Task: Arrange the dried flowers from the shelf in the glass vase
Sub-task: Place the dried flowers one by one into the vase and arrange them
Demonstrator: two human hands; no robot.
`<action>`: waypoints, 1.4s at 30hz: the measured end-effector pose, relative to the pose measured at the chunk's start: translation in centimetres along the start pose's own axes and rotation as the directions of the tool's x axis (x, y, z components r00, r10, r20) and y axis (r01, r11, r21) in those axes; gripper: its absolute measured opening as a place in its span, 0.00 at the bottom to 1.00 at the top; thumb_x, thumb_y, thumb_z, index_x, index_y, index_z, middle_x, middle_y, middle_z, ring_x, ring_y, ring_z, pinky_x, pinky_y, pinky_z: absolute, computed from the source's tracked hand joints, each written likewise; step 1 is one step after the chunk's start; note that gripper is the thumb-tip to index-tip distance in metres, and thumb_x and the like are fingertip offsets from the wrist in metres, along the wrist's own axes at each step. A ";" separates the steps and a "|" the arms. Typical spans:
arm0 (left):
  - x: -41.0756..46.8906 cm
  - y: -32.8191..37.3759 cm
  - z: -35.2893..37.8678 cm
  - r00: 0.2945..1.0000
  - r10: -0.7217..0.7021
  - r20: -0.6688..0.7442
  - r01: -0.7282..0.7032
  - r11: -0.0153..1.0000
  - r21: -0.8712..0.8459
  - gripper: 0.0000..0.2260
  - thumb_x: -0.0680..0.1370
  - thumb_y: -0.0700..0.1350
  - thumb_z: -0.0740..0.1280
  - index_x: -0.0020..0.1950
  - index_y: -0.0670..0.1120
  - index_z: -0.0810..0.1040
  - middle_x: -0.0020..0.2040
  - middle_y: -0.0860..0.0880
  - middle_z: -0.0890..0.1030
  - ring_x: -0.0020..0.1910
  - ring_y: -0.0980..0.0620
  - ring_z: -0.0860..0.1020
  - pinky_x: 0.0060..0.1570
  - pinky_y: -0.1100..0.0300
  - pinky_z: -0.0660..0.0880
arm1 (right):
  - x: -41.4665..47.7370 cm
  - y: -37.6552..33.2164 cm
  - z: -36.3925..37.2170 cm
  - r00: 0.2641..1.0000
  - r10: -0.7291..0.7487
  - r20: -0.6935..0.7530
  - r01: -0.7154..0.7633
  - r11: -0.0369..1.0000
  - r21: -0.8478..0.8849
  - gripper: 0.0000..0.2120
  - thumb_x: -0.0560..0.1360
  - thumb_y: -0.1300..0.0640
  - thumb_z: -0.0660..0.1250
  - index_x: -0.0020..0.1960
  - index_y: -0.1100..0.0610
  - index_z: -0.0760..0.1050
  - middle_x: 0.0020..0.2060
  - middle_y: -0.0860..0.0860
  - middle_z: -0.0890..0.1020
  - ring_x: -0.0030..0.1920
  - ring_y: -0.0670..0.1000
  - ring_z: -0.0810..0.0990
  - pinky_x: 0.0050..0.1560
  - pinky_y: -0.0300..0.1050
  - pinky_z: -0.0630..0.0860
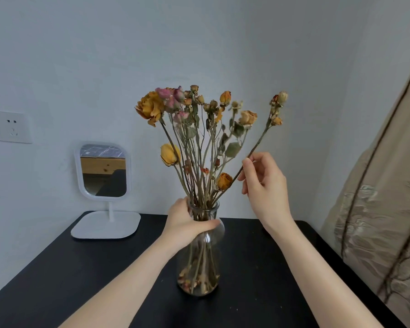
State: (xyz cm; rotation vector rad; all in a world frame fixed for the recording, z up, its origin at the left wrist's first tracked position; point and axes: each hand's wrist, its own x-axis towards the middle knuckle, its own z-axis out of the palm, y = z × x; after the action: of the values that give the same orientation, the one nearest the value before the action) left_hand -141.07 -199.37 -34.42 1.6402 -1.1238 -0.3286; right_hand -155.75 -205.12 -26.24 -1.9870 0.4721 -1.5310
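Glass vase stands upright near the middle of the black surface, filled with dried flowers in yellow, orange and pink that fan out above its rim. The left hand closes its grip round the neck, thumb across the front. The right hand has its grip pinching one long stem that leans out to the right. A white mirror stands at the back left, below a wall socket.

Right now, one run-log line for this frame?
phase: arranging | left hand: grips glass vase neck | right hand: pinches leaning stem | dried flowers: in vase | vase: upright on black table
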 end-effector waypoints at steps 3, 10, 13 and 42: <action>0.1 0.2 0.6 0.999 -0.003 -0.048 0.007 0.997 0.080 0.29 0.59 0.60 0.77 0.55 0.50 0.76 0.52 0.51 0.79 0.55 0.51 0.76 0.56 0.49 0.75 | 0.2 -0.2 -0.1 1.000 0.000 -0.003 0.000 1.000 -0.008 0.04 0.79 0.55 0.60 0.46 0.53 0.72 0.32 0.46 0.77 0.27 0.41 0.73 0.29 0.30 0.70; -0.1 -0.4 1.4 0.995 -0.075 -0.059 0.070 0.995 -0.074 0.30 0.59 0.56 0.78 0.57 0.56 0.70 0.51 0.58 0.78 0.53 0.57 0.77 0.49 0.61 0.74 | 0.7 0.1 -0.2 0.997 0.070 0.017 -0.067 0.992 -0.109 0.05 0.76 0.53 0.65 0.42 0.51 0.75 0.31 0.45 0.77 0.29 0.42 0.74 0.31 0.31 0.72; -0.4 -0.4 1.9 0.992 -0.063 -0.114 0.054 0.995 -0.084 0.27 0.60 0.56 0.78 0.53 0.59 0.67 0.47 0.62 0.77 0.46 0.63 0.75 0.39 0.69 0.69 | 0.5 0.8 0.1 0.989 0.139 0.046 -0.132 0.981 -0.142 0.06 0.75 0.53 0.67 0.41 0.52 0.76 0.31 0.46 0.78 0.29 0.43 0.74 0.30 0.29 0.72; -0.6 -0.5 3.4 0.968 -0.013 -0.251 0.015 1.000 0.005 0.29 0.61 0.61 0.75 0.58 0.53 0.72 0.51 0.57 0.79 0.52 0.55 0.77 0.52 0.51 0.78 | -0.6 2.4 1.4 0.926 0.310 0.216 -0.270 0.943 -0.196 0.09 0.74 0.54 0.69 0.36 0.48 0.74 0.28 0.47 0.78 0.24 0.43 0.73 0.25 0.29 0.71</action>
State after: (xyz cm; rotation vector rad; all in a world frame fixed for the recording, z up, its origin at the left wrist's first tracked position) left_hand -143.47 -200.91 -36.38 1.6441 -0.9231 -0.1209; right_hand -154.37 -206.31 -28.46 -2.0826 0.7705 -1.0792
